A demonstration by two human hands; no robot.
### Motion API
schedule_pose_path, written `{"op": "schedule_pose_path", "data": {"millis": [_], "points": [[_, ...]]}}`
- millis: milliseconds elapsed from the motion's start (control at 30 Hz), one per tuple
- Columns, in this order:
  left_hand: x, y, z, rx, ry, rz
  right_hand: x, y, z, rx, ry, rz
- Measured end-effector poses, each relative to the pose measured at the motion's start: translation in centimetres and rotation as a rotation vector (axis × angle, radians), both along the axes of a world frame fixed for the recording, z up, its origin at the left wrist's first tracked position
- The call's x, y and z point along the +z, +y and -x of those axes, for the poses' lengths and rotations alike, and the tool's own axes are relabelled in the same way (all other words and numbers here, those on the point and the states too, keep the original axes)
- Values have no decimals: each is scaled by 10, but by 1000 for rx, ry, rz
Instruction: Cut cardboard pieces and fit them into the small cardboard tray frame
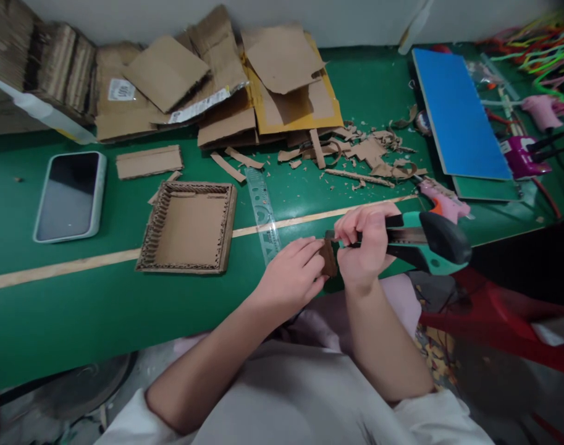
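At table (189,309) | right hand (366,242) angled inward, grip round cutter (432,242) | left hand (296,271), grip on cardboard (328,259)

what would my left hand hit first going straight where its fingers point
Your left hand would probably meet the small brown cardboard piece at its fingertips, then the right hand; depth is unclear.

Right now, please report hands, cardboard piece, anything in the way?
Right hand holds green cutter, tip near small cardboard piece. Left hand holds that piece. Clear ruler lies close to left hand.
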State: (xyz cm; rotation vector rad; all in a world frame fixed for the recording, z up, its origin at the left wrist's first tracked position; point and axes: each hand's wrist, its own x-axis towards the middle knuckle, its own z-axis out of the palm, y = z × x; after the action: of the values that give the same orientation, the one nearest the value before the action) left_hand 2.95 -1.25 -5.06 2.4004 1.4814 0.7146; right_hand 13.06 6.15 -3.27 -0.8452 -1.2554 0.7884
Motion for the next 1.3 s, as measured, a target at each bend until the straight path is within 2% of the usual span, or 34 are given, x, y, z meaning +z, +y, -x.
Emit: {"op": "schedule_pose_path", "data": {"millis": [100, 233, 400, 500, 600, 1133, 1300], "points": [[0, 1, 0, -3, -6, 14, -7, -1, 1, -15, -41, -17], [0, 1, 0, -15, -36, 39, -9, -2, 2, 62, -27, -26], [0, -1, 0, 6, -24, 5, 7, -3, -3, 109, 241, -22], [0, -1, 0, 10, -21, -11, 16, -3, -8, 132, 327, -43], [0, 0, 0, 7, -19, -30, 18, -2, -9, 145, 330, -58], [-2, 0, -1, -4, -44, 3, 7, -2, -3, 141, 146, -24], [-2, -1, -1, 3, -38, -13, 9, -2, -3, 157, 185, -39]]}}
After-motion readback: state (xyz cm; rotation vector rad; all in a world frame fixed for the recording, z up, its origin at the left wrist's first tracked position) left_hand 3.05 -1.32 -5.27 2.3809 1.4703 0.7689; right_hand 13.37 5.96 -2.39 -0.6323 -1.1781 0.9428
